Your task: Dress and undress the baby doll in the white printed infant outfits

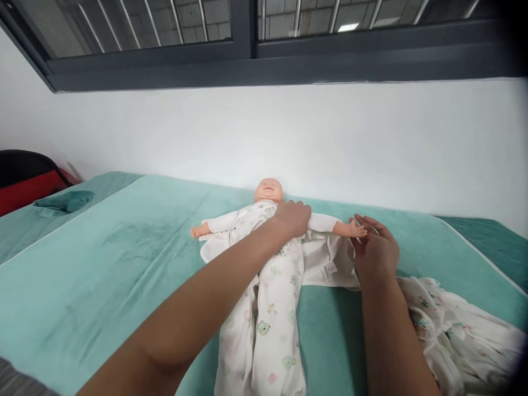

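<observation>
A baby doll (269, 191) lies on its back, head toward the wall and arms stretched out sideways. It wears white sleeves and a white garment with small animal prints (278, 308). My left hand (293, 217) is closed at the doll's shoulder, gripping the upper sleeve; its fingertips are partly hidden. At the end of the bare doll arm on the right, my right hand (376, 247) curls loosely round the doll's hand (355, 229), thumb below and fingers above. An open white cloth flap (325, 261) spreads under that arm.
Crumpled white printed cloth (462, 335) lies at the right, beside my right forearm. A green sheet (124, 258) covers the surface, with a folded dark green cloth (66, 201) and a red and black bag (28, 179) at the left. The white wall (185, 132) bounds the back.
</observation>
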`<action>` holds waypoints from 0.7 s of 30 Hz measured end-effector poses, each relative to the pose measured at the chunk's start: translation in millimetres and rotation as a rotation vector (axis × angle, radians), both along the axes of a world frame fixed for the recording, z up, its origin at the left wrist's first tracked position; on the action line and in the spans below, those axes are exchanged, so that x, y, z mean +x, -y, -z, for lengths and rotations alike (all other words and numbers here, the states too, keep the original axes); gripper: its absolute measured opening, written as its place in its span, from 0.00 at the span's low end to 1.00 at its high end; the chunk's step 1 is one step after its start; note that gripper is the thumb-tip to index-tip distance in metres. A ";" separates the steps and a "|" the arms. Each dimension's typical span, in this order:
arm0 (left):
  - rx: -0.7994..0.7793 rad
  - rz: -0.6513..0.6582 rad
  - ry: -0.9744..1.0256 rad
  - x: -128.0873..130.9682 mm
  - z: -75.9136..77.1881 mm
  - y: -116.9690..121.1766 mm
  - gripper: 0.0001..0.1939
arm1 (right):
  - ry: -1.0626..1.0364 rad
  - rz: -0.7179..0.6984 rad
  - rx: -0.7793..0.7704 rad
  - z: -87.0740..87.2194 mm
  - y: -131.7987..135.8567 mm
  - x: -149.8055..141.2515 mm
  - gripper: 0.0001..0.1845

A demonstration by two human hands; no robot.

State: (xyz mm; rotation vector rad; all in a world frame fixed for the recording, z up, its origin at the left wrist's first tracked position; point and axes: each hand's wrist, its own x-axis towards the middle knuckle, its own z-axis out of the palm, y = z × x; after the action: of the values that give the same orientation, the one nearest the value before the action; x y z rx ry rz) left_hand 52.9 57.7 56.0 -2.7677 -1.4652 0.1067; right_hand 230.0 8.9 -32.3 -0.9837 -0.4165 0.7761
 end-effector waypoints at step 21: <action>0.105 -0.604 1.159 -128.4 70.4 36.1 0.15 | 1.236 -0.337 -0.080 2.0 3.5 -95.5 0.22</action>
State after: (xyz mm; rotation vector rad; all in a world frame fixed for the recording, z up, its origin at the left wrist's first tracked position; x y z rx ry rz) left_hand -75.5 21.6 -14.4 -2.1490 -2.2787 -1.7230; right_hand 134.5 5.4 -34.3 -1.4175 -1.6550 0.3883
